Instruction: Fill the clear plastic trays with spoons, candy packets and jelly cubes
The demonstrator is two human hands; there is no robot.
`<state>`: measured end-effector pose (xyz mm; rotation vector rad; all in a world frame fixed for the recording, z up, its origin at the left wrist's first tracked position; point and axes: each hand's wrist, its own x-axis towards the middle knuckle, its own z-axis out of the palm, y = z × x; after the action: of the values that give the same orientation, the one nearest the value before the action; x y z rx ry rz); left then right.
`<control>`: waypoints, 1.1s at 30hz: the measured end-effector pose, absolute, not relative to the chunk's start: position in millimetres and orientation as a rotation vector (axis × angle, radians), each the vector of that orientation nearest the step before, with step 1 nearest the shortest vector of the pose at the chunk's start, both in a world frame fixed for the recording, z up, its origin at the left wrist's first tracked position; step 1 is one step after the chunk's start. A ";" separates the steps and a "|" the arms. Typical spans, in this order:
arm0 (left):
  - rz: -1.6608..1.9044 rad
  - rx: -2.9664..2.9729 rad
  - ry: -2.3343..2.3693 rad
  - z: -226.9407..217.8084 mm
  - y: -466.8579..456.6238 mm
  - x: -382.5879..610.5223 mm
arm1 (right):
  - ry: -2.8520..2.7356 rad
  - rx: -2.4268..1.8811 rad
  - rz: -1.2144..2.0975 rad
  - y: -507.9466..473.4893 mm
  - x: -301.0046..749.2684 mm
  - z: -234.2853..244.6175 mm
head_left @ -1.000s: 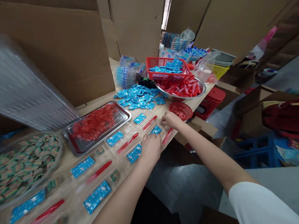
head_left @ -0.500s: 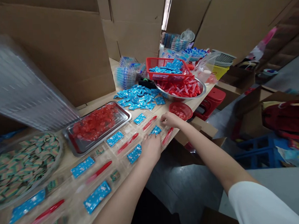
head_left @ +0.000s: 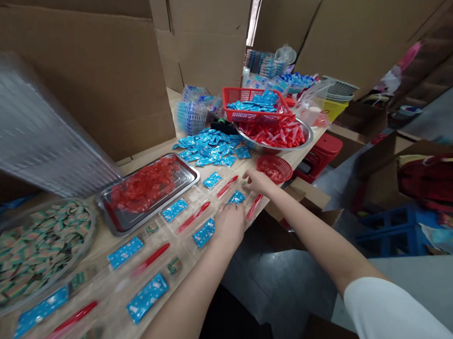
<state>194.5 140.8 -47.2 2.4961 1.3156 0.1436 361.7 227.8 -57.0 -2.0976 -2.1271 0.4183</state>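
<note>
A row of clear blister trays (head_left: pixel 184 227) lies along the front edge of the wooden table. Their pockets hold blue packets (head_left: pixel 204 232), red stick-shaped pieces (head_left: pixel 193 217) and small green packets (head_left: pixel 174 266). My left hand (head_left: pixel 229 224) rests palm down on the far end of the row, its fingers flat beside a blue packet (head_left: pixel 236 197). My right hand (head_left: pixel 256 181) is just beyond it at the last tray. Its fingertips are pinched together over a pocket, and what they hold is too small to make out.
A metal tray of red wrapped pieces (head_left: pixel 147 186), a loose pile of blue packets (head_left: pixel 210 147), a small red basket (head_left: pixel 274 167), a metal bowl of red pieces (head_left: pixel 276 135) and a red basket (head_left: pixel 253 105) lie behind. A dish of green packets (head_left: pixel 29 250) and stacked clear trays (head_left: pixel 30 129) are left. Cardboard sheets (head_left: pixel 92 70) stand behind.
My right hand has shifted slightly at the last tray. My left hand has stayed on the tray row.
</note>
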 end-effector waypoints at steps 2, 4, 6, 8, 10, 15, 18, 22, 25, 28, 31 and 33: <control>0.144 2.499 1.319 -47.4 140.2 193.9 | -2.113 -2.102 0.400 227.4 360.3 -56.9; 0.144 2.500 1.323 -47.5 139.9 193.0 | -2.100 -2.106 0.397 226.6 361.7 -55.3; 0.149 2.500 1.320 -48.1 140.6 192.4 | -2.076 -2.122 0.390 225.0 366.2 -51.5; 0.162 2.502 1.310 -49.4 141.8 193.3 | -2.046 -2.140 0.359 222.6 371.4 -46.2; 0.185 2.505 1.307 -50.8 141.8 195.8 | -2.039 -2.139 0.325 219.0 374.4 -40.8; 0.299 2.514 1.342 -42.4 127.3 187.2 | -2.100 -2.051 0.275 205.3 367.8 -31.8; 0.524 2.486 1.277 -29.3 117.4 145.5 | -2.016 -1.942 0.167 205.5 356.8 -33.2; 0.749 2.248 1.448 -18.7 109.9 29.5 | -2.131 -1.523 0.379 218.9 301.6 -40.7; 0.868 1.880 1.953 -24.3 105.2 -79.2 | -2.301 -1.254 0.558 220.0 214.4 -36.2; 0.948 1.660 2.206 -40.8 104.8 -168.3 | -2.556 -0.984 0.537 221.1 105.6 -25.4; 1.006 1.521 2.240 -60.0 105.4 -217.5 | -2.758 -0.924 0.372 228.2 5.3 -23.1; 1.057 1.459 2.206 -69.7 104.8 -230.0 | -2.786 -0.956 0.335 231.7 -44.3 -29.6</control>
<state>-230.0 104.8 -69.7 1.4594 2.2062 1.0570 -44.3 231.7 -29.6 -0.9560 -2.7856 0.3352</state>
